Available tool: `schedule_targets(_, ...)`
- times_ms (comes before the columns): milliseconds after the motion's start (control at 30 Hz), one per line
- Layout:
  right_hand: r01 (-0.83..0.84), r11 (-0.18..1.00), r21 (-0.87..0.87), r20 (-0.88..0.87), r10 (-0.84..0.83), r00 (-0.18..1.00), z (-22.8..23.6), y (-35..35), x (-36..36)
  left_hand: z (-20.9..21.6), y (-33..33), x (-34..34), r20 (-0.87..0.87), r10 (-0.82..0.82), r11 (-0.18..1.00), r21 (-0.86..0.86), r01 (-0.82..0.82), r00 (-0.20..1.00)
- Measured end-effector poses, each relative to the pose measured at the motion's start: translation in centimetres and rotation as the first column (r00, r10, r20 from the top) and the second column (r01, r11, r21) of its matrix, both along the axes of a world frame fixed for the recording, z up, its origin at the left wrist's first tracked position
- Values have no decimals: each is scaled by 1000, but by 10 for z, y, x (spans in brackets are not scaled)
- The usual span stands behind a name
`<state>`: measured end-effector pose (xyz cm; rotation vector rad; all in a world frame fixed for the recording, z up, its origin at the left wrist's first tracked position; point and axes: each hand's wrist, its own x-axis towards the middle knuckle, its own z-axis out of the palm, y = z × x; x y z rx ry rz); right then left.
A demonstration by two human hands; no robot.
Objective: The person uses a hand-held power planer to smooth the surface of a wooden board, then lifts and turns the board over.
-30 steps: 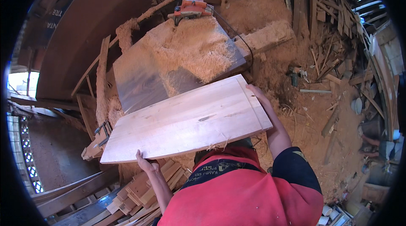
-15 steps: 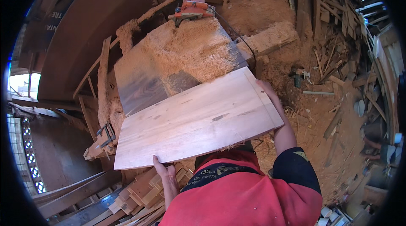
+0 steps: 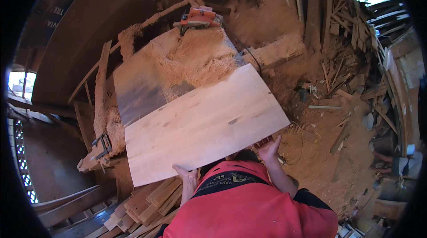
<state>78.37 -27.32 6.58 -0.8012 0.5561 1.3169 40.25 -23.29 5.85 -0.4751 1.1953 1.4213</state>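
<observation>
A wide pale wooden board [image 3: 204, 124] with a few dark knots lies slanted before me, its far edge over a dark work surface [image 3: 138, 98]. My left hand [image 3: 187, 178] holds its near edge toward the left, thumb on top and fingers mostly hidden underneath. Palm up, my right hand [image 3: 270, 150] supports the near edge close to the right corner. The fingers there reach under the wood, and the thumb stands apart from it. Heaped wood shavings [image 3: 191, 58] cover much of the surface beyond the board.
An orange power planer [image 3: 199, 18] with a dark cord sits at the far end of the surface. A clamp [image 3: 103, 144] stands at the left. Stacked timber pieces [image 3: 151, 204] lie at the lower left, and scrap wood [image 3: 351, 29] is piled along the right.
My right hand has moved from the board's right end to its near edge. The board has turned slightly in view, its left near corner lower. My left hand keeps its hold.
</observation>
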Motion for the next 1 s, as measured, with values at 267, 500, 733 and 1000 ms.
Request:
schedule_targets(267, -255, 959, -125, 379, 283, 881, -56, 44, -11, -61, 30, -7, -72, -62, 983, 168, 73, 995)
schedule_targets(500, -338, 934, -111, 384, 354, 852, -112, 130, 30, -70, 78, 43, -18, 1, 993, 116, 1, 1000)
schedule_targets(733, -462, 873, -160, 454, 480, 751, -107, 161, 31, -92, 99, 35, -13, 145, 983, 119, -143, 989)
schedule_targets(1000, -510, 824, -248, 389, 567, 727, -89, 177, 0, -110, 128, 8, 4, 180, 970, 162, -179, 984)
